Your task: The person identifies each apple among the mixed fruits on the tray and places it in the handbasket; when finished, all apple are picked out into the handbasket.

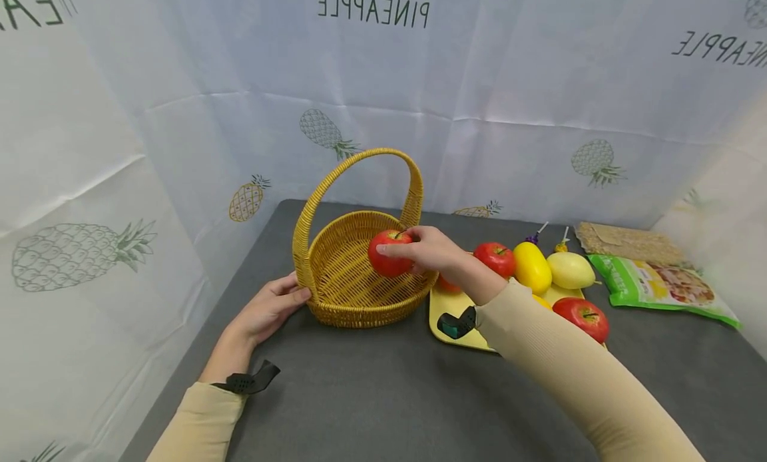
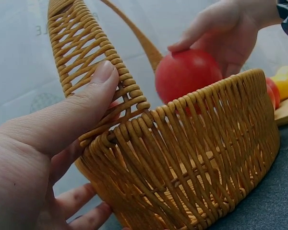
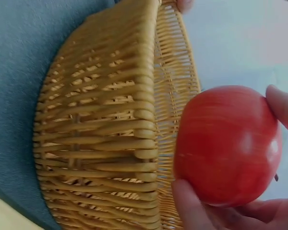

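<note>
A yellow wicker basket [image 1: 359, 315] with a tall arched handle stands on the grey table, with nothing seen lying in it. My left hand [image 1: 269, 309] grips it at the foot of the handle; in the left wrist view the thumb [image 2: 93, 93] lies across the weave and the other fingers go behind and below. Over the basket's right part, my right hand [image 1: 434, 249] holds a red apple [image 1: 386, 259] between thumb and fingers. The right wrist view has this apple [image 3: 228, 143] just above the rim [image 3: 146, 139].
Right of the basket, a yellow tray [image 1: 446, 305] bears several fruits, among them red apples [image 1: 581, 317], a yellow fruit [image 1: 532, 267] and a pale yellow one [image 1: 570, 271]. A green food packet [image 1: 665, 289] and a brown mat-like piece [image 1: 629, 244] lie farther right. A pineapple-print curtain [image 1: 383, 62] hangs behind.
</note>
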Tool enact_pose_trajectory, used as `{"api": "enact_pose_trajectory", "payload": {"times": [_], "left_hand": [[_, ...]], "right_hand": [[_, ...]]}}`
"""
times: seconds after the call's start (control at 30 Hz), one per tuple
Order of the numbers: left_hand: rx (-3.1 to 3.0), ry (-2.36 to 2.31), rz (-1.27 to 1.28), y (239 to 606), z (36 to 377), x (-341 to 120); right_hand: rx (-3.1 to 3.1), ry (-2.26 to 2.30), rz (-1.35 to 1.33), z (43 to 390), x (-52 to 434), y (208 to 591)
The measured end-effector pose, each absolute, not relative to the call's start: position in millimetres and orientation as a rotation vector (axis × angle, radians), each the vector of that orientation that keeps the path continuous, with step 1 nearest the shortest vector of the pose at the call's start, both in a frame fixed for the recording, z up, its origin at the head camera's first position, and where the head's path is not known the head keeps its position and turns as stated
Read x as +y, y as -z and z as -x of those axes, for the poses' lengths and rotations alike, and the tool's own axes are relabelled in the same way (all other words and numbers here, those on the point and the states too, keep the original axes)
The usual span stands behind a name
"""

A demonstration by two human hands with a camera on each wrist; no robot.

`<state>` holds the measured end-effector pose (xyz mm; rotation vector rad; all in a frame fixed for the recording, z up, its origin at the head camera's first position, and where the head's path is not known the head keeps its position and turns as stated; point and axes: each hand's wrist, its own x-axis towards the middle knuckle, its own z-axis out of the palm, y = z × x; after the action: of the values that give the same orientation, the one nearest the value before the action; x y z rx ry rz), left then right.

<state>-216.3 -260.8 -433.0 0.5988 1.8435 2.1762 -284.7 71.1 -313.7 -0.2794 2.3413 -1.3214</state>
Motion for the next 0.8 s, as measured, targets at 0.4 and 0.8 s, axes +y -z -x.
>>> {"api": "enact_pose_trajectory", "payload": {"times": [0.4, 0.8], "left_hand": [[1.877, -2.156, -0.566, 436.7, 214.2, -261.1], [1.836, -2.178, -0.639, 433.6, 220.2, -261.1]], "right_hand": [[2.318, 1.286, 0.260, 309.3, 55.9, 319.9], [2.240, 1.290, 0.235, 331.0, 38.2, 317.8]]}}
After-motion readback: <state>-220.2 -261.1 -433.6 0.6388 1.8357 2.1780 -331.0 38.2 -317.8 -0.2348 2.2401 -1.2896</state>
